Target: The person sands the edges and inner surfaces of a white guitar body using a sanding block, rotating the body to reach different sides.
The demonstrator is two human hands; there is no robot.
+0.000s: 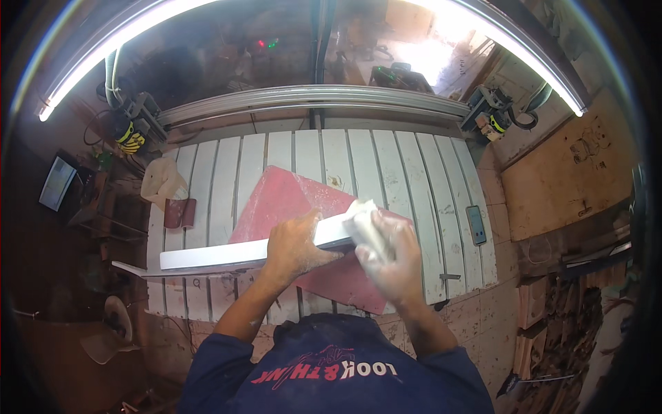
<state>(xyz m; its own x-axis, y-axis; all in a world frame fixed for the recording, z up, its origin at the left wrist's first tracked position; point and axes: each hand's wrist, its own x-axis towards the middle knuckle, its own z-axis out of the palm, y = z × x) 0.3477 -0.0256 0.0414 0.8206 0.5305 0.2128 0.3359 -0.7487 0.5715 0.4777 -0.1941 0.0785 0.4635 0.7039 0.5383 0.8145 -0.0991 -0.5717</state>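
Observation:
A long white strip (214, 256) lies across a red dusty sheet (265, 193) on the slatted white table (386, 155). My left hand (295, 248) grips the strip around its middle, thumb toward the right. My right hand (389, 259), dusted white, is closed on a pale sanding block (365, 231) at the strip's right end. A thin dark-edged piece (124, 268) sticks out at the left beneath the strip.
Red rolls (176, 214) and a beige bag (160, 179) sit at back left, a phone (476, 225) at right. A metal gantry rail (310, 96) crosses behind. A monitor (59, 181) stands left; a wooden board (572, 159) and stacked pieces (552, 331) are at right.

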